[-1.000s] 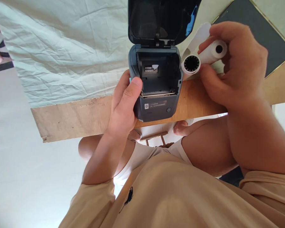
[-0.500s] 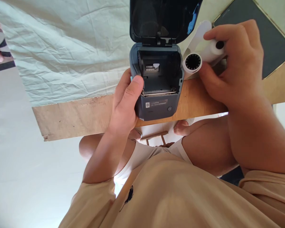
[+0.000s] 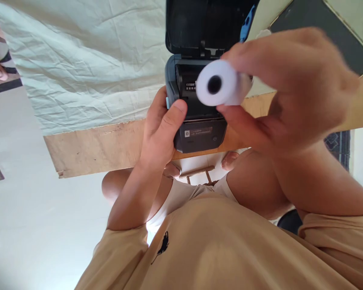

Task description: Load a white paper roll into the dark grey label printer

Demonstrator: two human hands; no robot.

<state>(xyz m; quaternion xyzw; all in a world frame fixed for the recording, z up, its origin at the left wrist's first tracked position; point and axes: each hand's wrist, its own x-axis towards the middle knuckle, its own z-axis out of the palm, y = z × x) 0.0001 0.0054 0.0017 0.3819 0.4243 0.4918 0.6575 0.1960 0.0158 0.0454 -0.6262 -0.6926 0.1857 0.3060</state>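
your left hand [image 3: 161, 135] is wrapped round the nine o'clock side of a boxy, dark blue-grey plastic printer [image 3: 199, 135], thumb laid over its rim. the printer's glossy black hinged lid [image 3: 199, 24] stands open toward twelve o'clock, and a small round power button [image 3: 214, 138] sits near the body's five o'clock corner.

your right hand [image 3: 305, 88], blurred, comes in from three o'clock and pinches a white cylindrical roll with a dark round hole [image 3: 230, 86] between thumb and fingers. that roll is in front of the printer's black compartment, toward two o'clock from its middle, hiding part of the printed label inside; i cannot tell whether it touches the printer.

at one o'clock, beyond your right hand, a flat dark grey slab with a gold edge [image 3: 314, 26] lies partly hidden. a pale green wrinkled cloth [image 3: 93, 68] spreads from ten o'clock across the brown wooden table [image 3: 99, 151], whose bare front strip runs beneath the printer toward you.
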